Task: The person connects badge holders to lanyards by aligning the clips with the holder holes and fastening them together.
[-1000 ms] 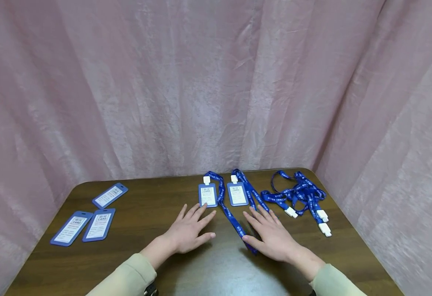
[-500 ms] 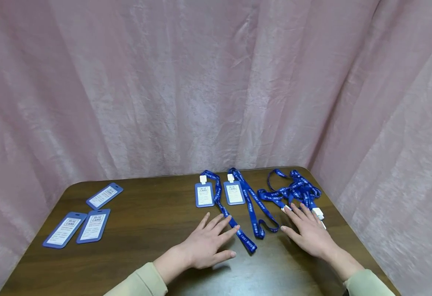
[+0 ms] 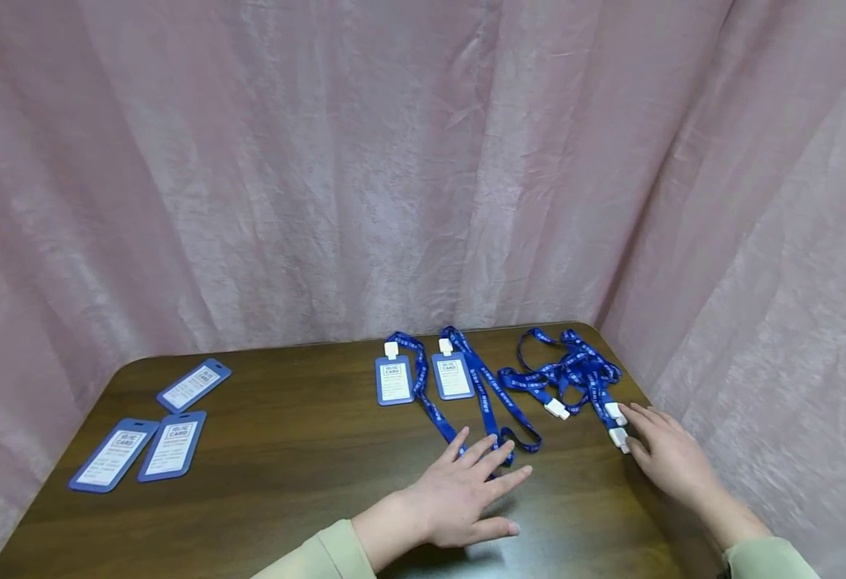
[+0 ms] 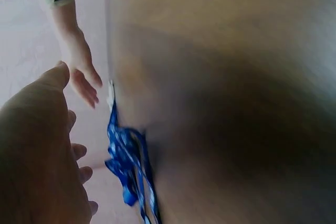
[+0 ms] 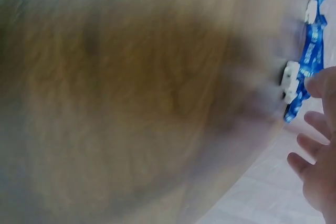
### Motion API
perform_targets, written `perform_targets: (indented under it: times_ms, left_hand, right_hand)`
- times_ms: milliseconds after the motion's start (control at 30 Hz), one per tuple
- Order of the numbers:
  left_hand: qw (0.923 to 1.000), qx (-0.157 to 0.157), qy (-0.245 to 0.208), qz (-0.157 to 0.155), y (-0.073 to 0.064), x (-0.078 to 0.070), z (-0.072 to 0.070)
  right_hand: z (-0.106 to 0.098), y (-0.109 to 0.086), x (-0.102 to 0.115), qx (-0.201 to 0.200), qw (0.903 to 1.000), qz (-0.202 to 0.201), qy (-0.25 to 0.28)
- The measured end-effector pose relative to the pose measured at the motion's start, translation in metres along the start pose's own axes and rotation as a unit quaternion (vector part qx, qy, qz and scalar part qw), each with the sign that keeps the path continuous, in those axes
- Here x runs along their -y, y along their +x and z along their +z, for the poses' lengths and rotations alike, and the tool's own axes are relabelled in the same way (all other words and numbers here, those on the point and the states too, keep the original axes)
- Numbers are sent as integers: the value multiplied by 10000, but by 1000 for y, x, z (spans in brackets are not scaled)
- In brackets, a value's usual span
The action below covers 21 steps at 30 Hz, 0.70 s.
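Note:
My right hand (image 3: 671, 460) is at the table's right edge, fingertips beside the white clips (image 3: 618, 438) of a tangled pile of blue lanyards (image 3: 581, 371). Whether it touches them cannot be told. In the right wrist view, its fingers are apart near a white clip (image 5: 290, 81). My left hand (image 3: 459, 500) hovers with spread fingers over the near ends of two blue lanyards, hiding part of them, and holds nothing. Each of these lanyards is clipped to a blue badge holder; the left holder (image 3: 394, 381) and right holder (image 3: 453, 376) lie side by side.
Three loose blue badge holders lie at the left: one farther back (image 3: 194, 386), two nearer, the left one (image 3: 113, 456) against the right one (image 3: 173, 447). A pink curtain (image 3: 365, 177) hangs behind and to the right of the brown wooden table (image 3: 285, 418).
My right hand has moved right, from the middle lanyard to the clips of the tangled pile. My left hand has shifted right and nearer, away from the left clipped badge holder.

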<state>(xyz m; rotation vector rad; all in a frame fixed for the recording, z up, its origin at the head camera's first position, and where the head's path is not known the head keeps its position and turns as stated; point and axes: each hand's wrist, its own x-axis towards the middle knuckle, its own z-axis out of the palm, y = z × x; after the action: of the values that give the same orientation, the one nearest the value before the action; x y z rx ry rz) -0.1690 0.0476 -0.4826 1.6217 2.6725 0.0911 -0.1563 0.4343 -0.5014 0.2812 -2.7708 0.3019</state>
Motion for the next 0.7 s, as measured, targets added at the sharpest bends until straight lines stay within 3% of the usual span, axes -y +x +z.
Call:
perform_targets:
  times_ms: [133,333,533,700]
  left_hand:
    - [9996,89,228,100,14,-15,0]
    - [9991,260,297,176,25,-31,3]
    - [9992,261,261,176,25,-34,8]
    - [9994,303,121,133,23,-31,10]
  right_hand:
    - [3,-5,-8,-316,9991,-233,-190]
    - [8,-9,-8,-370,9973,-449,-455]
    - [15,-12,1,-201,9965,-676,-438]
    - [18,-10,22,-266,9940,-983,-401]
